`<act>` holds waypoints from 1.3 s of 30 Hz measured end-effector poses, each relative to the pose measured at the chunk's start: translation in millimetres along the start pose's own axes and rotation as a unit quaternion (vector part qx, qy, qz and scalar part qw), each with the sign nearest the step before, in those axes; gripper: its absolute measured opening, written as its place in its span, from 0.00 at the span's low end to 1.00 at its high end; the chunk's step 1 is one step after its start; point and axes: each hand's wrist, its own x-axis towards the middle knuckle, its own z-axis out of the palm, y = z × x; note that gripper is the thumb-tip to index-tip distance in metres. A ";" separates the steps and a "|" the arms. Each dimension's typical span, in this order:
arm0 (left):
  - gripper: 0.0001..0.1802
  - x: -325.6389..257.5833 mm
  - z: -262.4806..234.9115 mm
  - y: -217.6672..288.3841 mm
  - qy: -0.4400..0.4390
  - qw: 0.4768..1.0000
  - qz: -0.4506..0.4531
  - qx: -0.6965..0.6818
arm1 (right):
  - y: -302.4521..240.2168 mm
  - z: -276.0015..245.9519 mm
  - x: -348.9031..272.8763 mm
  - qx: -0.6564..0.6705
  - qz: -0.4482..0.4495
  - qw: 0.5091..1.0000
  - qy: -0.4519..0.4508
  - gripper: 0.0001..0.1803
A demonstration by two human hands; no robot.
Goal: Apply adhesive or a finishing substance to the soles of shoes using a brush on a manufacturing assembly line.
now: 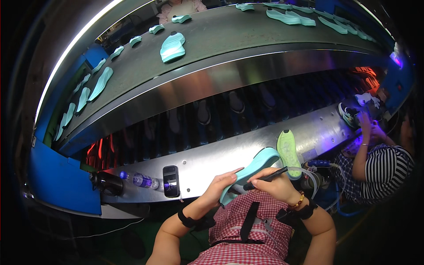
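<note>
The sole (259, 162) is a pale turquoise piece, held aslant over the front edge of the metal counter (212, 153), between the person's hands and close to the apron (234, 221). Its broad, rounded end points up and to the right, above the counter; the other end runs down to the left, beside the apron. The colour is even along the visible surface, lighter where the light catches the curved rim, and the side looks thick and smooth. A dark patch shows near the lower end; too little of it is visible to tell what it is. Part of the lower stretch is hidden by the fingers.

The left hand (223, 183) has its grip pinching the sole by its left edge. The right hand (277, 186) has its grip closed around a slim black tool (270, 176), whose lower tip lies at the sole's near edge; whether it touches cannot be told. A clear tube (312, 176) curves away to the right beyond the tool's upper end.

Just right of the sole, a lime-green sole (287, 149) lies on the counter, its face mottled whitish, with a dark mark at its far tip.
</note>
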 end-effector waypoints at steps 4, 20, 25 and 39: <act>0.24 3.9 1.2 -8.4 0.026 0.998 0.041 0.033 | -1.7 2.8 1.4 0.048 0.021 0.998 0.020 0.08; 0.31 19.7 -1.5 -3.0 0.007 0.984 0.072 -0.162 | 19.1 -22.5 6.0 0.154 -0.067 0.966 0.194 0.08; 0.33 24.9 9.6 -12.3 -0.004 0.978 0.054 -0.202 | 47.7 -25.1 25.1 0.047 -0.170 0.936 0.305 0.10; 0.32 18.0 -48.5 191.8 -0.058 0.876 0.453 -0.157 | 55.5 -51.9 -28.2 0.418 -0.153 0.883 0.149 0.15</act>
